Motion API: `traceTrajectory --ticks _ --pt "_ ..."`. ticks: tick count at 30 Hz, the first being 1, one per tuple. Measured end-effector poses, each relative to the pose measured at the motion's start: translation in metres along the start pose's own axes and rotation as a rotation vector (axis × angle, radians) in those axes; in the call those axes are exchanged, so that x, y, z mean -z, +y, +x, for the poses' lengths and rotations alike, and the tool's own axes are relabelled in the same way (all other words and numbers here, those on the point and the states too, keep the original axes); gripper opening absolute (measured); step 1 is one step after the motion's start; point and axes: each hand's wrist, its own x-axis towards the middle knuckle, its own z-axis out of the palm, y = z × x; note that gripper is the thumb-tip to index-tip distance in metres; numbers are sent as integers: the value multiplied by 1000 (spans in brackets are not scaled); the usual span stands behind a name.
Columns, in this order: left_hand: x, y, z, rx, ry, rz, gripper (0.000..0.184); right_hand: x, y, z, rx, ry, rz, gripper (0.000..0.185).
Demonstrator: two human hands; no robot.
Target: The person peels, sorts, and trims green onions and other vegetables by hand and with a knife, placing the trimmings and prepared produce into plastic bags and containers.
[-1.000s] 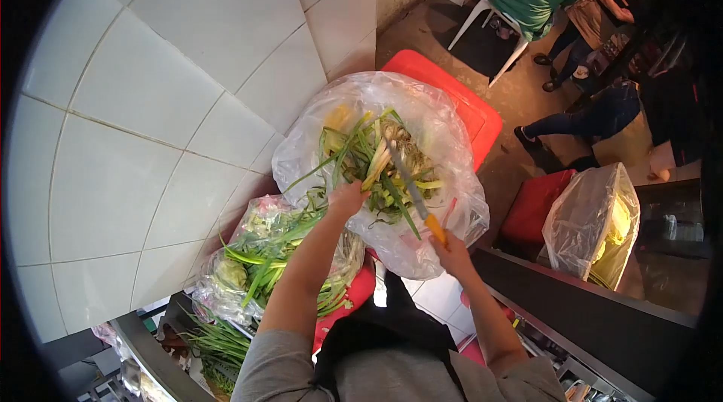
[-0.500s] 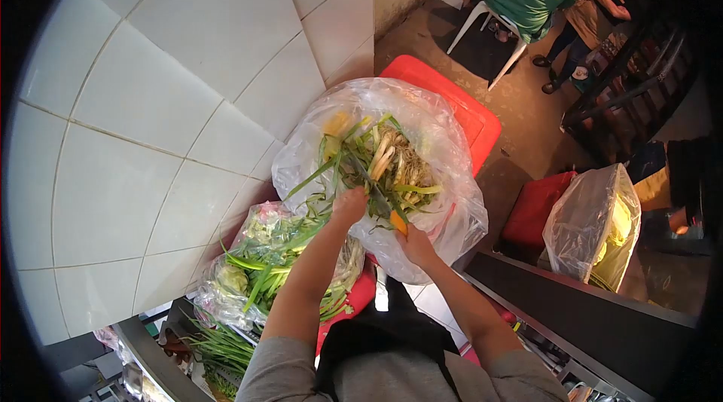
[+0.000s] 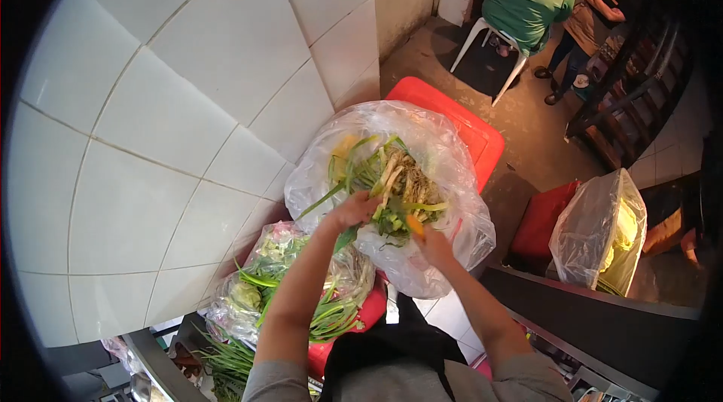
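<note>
Green onions with pale stalks and tangled roots lie in a large clear plastic bag on a red lid or stool. My left hand is closed round the green stems at the near left of the pile. In my right hand is a knife with a yellow-orange handle; its blade is mostly hidden among the leaves beside my left hand. A second clear bag with leafy vegetables and green onions sits below left, under my left forearm.
White tiled wall rises at the left. A red lid shows behind the bag. Right, a lined bin holds yellowish leaves beside a dark counter edge. A seated person in green and a standing person are at the back.
The knife has swung from over the roots toward my left hand, its blade now among the leaves. My hands have come closer together. A person at the right has moved mostly out of view.
</note>
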Motion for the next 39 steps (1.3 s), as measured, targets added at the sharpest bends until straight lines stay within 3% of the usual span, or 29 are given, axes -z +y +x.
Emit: traceTrajectory --ticks 2,5,7,9,12,15,18,19,23,26,29,35,38,39 --pt "15 29 -15 99 -197 -434 27 27 -5 10 -27 -13 -76 41" --pt "26 57 -13 44 -411 -781 27 49 -17 27 -13 85 -287 46" --pt "24 84 -25 -37 -420 -892 30 68 -40 39 105 143 -185 49" --pt "17 99 -29 -124 -385 -958 31 93 -71 45 309 146 187 50" --pt "2 115 -25 -274 -272 -983 32 119 -126 33 166 -156 1008 41" --pt "2 123 -19 -287 -194 -746 29 125 -138 44 330 -141 1040 31" --pt "-2 142 -25 -466 22 -411 25 156 -146 26 225 -333 1225 27" --pt "-1 154 -34 -420 79 -331 21 162 -145 23 183 -371 1275 26" --pt "3 165 -41 -458 65 -369 21 183 -135 30 147 -617 1447 31" --pt "4 176 -49 -402 82 -464 24 188 -131 34 100 -549 1522 30" --pt "7 179 -47 -363 31 -477 27 202 -137 27 120 -471 1402 29" --pt "13 174 -31 -249 218 -460 34 202 -106 45 199 -325 1432 28" --pt "9 128 12 -447 549 403 46 208 -101 40 208 -286 1447 27" --pt "-7 131 5 -388 706 480 58 208 -99 40 212 -292 1438 26"
